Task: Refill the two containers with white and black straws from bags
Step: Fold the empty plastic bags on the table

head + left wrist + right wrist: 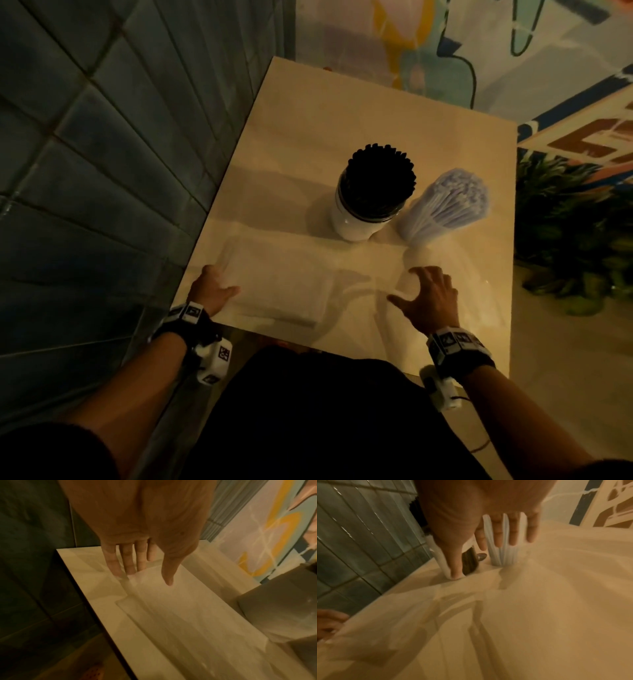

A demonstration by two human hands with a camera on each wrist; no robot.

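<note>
So both containers are standing side by side toward the far right of the pale beige square table [308,144]: a white round jar packed with black straws [370,195] and, just right of it, a clear container full of white straws [445,205]. Near edge has two clear plastic bags lying flat. Left hand [214,291] rests straight-fingered on the left bag [281,287], right hand [430,296] is spread flat on the right bag [445,308]. Neither's gripping anything.
</note>
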